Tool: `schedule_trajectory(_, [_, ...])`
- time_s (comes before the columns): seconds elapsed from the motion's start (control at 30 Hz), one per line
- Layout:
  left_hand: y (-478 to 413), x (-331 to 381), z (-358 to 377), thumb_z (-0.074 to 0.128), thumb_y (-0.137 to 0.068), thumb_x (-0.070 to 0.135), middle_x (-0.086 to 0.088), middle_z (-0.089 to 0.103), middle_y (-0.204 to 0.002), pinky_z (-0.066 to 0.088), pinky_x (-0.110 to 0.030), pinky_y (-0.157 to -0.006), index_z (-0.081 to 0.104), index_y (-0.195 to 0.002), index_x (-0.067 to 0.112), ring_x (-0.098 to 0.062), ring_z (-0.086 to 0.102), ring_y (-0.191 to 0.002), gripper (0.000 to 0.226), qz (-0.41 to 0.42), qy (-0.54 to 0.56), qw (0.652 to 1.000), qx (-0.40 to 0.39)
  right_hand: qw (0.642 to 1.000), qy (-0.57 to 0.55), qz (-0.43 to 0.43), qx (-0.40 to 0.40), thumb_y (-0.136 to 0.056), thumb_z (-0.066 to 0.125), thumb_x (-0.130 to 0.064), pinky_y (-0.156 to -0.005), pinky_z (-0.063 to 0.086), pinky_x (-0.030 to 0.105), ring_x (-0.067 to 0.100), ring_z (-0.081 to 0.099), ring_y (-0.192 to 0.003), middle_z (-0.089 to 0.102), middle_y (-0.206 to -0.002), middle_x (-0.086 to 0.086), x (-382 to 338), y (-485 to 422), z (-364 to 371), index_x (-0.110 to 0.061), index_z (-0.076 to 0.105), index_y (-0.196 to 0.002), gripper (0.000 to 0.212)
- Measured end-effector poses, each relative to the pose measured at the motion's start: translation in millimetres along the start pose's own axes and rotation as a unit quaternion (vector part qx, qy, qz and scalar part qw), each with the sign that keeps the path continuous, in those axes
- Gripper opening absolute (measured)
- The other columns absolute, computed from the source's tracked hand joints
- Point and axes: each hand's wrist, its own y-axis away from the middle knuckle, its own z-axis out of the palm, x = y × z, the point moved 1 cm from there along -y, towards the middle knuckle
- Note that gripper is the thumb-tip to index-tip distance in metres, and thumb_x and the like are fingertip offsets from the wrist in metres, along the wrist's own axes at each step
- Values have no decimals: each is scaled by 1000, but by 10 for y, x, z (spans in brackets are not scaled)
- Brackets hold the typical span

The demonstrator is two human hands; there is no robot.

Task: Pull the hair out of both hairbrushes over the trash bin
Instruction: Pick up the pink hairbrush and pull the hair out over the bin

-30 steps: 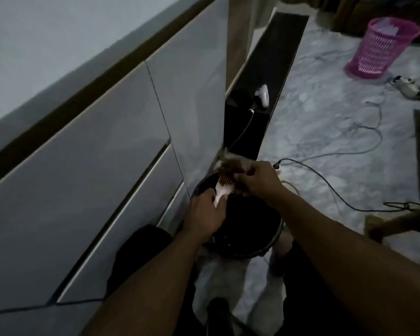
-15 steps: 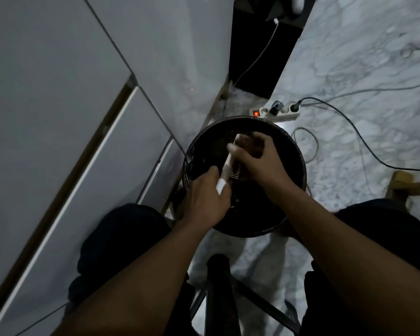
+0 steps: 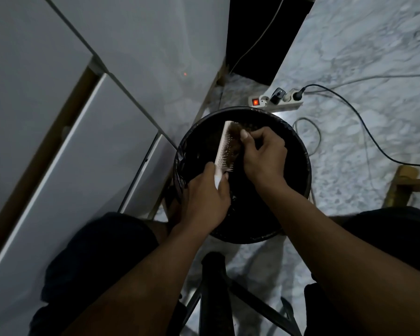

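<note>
White hairbrush [image 3: 223, 147], seemingly brown hair [image 3: 235, 134], black bin [image 3: 298, 151], grey-veined marble floor [image 3: 364, 44].

dim room, marble floor, white cabinets

white flat-front cabinets [image 3: 66, 122] fill the left — dark recess [image 3: 257, 37] beyond them. grey-veined marble floor [image 3: 364, 54] with a power strip [image 3: 275, 101], red switch lit, cables trailing right. black stool frame [image 3: 216, 297] at bottom centre.
</note>
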Motion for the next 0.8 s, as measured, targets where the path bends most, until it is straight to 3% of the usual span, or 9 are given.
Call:
schedule_trajectory(0.13, [-12,13,0,43,-104,42,2,49,-71,38,-38,-55,36,-90,25,-27,56,-65,23,-3,-25,1000,-7,996,-57,67,11,-98,60,-32,-73,55,38,18,63,-73,61,-72,-4,9,13,21,-22,55,-78,22])
schedule_trajectory(0.23, [-23,45,-4,44,-104,39,4,47,-71,33,-35,-55,35,-90,24,-26,53,-64,23,4,-35,999,0,968,-174,179,-31,-97,55,-30,-83,60,55,24,66,-86,65,-88,3,-48,-10,18,-21,57,-91,11])
schedule_trajectory(0.3, [0,77,-2,45,-104,36,3,51,-78,34,-33,-57,36,-92,23,-26,56,-70,19,23,-57,998,-1,945,-232,218,-80,-96,57,-42,-87,58,47,20,65,-97,66,-104,1,-107,-47,-14,-19,57,-106,25])
schedule_trajectory(0.37, [20,93,0,45,-103,33,-2,59,-92,35,-34,-62,41,-101,20,-30,60,-81,14,37,-97,995,-7,965,-186,166,-84,-88,65,-56,-92,55,35,10,66,-103,68,-110,-4,-141,-49,-28,-19,63,-113,45])
schedule_trajectory(0.47, [27,112,4,45,-102,33,-6,63,-103,34,-34,-64,45,-110,16,-31,62,-87,19,39,-120,992,-14,992,-98,71,-27,-83,74,-48,-92,58,38,7,72,-92,76,-92,-7,-103,-48,-15,-19,74,-96,32])
schedule_trajectory(0.63, [-5,137,2,45,-104,39,-6,65,-92,46,-40,-63,45,-105,18,-30,63,-79,20,18,-43,999,-16,988,-148,53,4,-92,69,-35,-71,53,36,11,60,-69,69,-73,3,-45,-97,-27,-13,69,-76,26])
schedule_trajectory(0.7, [-31,124,11,44,-104,42,-6,64,-86,50,-40,-62,47,-101,20,-29,64,-75,23,-21,12,1000,-13,979,-180,96,-3,-95,67,-30,-75,56,37,17,65,-73,71,-78,12,-9,-100,6,-13,67,-78,24])
schedule_trajectory(0.8, [-56,98,11,44,-104,43,-6,63,-84,47,-37,-59,48,-100,20,-27,65,-73,23,-51,32,998,1,966,-206,146,-56,-96,65,-25,-92,59,53,29,73,-97,75,-98,14,-24,-103,57,-14,68,-93,13])
